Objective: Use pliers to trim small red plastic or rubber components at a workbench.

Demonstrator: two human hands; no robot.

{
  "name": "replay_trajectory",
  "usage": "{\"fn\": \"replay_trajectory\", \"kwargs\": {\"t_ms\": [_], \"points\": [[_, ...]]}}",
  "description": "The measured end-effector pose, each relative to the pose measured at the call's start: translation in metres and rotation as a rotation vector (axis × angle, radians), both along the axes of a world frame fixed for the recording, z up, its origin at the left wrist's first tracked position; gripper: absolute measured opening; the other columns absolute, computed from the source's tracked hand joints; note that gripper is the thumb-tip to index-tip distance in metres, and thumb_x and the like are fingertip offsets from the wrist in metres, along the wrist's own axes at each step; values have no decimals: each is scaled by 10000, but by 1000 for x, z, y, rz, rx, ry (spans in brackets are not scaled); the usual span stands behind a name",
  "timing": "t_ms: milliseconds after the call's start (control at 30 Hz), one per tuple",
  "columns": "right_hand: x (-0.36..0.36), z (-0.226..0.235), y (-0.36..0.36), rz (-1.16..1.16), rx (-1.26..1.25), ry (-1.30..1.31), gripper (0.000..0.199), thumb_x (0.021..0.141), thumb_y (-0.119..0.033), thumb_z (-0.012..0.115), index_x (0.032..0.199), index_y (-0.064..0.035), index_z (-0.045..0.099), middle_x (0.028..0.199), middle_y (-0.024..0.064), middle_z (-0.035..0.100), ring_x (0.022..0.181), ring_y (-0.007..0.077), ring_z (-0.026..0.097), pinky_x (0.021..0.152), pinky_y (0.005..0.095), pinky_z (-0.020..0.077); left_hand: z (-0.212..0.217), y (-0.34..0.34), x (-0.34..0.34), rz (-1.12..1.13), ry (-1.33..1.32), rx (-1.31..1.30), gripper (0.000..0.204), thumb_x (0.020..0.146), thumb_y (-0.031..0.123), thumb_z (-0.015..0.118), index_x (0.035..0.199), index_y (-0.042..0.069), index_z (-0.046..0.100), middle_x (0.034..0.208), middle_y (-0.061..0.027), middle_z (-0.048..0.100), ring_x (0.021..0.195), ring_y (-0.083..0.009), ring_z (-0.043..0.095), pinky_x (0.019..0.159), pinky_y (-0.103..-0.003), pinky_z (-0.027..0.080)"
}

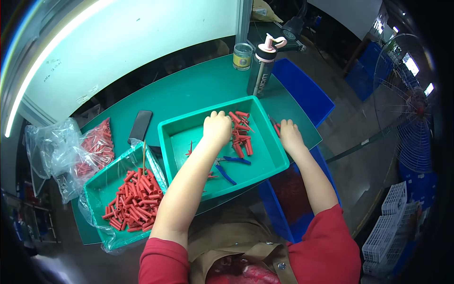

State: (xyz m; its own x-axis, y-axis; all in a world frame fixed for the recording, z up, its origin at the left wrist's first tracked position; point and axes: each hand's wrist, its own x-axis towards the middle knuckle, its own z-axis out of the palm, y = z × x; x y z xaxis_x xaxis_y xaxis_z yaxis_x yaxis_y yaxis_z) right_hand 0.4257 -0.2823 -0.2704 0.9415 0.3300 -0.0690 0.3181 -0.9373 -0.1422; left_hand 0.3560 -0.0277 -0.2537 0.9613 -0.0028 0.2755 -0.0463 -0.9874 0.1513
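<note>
My left hand [218, 127] is curled closed over the green tray [189, 124], beside a small heap of red plastic tubes [241, 137]; whatever its fingers hold is hidden. Just outside the tray's right wall, my right hand [290, 134] closes on a slim red piece [276, 127] with a dark, thin end. Blue-handled pliers [229, 165] lie in the near part of the tray, partly behind my left forearm. A few thin red scraps [189, 150] rest on the tray floor to the left.
Left stands a smaller green tray [99, 193] full of red tubes [137, 201]. Behind it are a clear bag of red parts [97, 144] and a dark phone [140, 125]. A water bottle [260, 73] and glass jar [242, 57] stand behind; blue bins [302, 87] flank the table's right.
</note>
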Motion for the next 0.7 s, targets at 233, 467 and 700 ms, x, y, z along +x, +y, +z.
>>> {"fn": "replay_trajectory", "kwargs": {"t_ms": [233,467,700], "points": [[-7,9,-45,22,550,27,340,746,28,566,1083,9,531,964,162,589,909,275,599,816,366,480,48,48,-50,-198,-149,-136,98,762,90,746,859,83,731,869,-83,674,925,-282,631,790,-396,518],[-99,112,6,550,768,270,389,704,101,544,1073,-22,563,928,64,580,856,121,572,758,254,460,96,78,-216,-30,-478,-712,216,752,-161,719,913,-18,733,901,-113,714,844,-195,690,739,-285,553],[-148,132,98,1047,479,-37,470,577,66,685,1024,-52,600,960,112,622,893,317,600,796,400,485,87,56,-297,208,-509,-768,206,747,-135,741,911,-11,743,898,-112,730,825,-178,695,729,-270,558]]}}
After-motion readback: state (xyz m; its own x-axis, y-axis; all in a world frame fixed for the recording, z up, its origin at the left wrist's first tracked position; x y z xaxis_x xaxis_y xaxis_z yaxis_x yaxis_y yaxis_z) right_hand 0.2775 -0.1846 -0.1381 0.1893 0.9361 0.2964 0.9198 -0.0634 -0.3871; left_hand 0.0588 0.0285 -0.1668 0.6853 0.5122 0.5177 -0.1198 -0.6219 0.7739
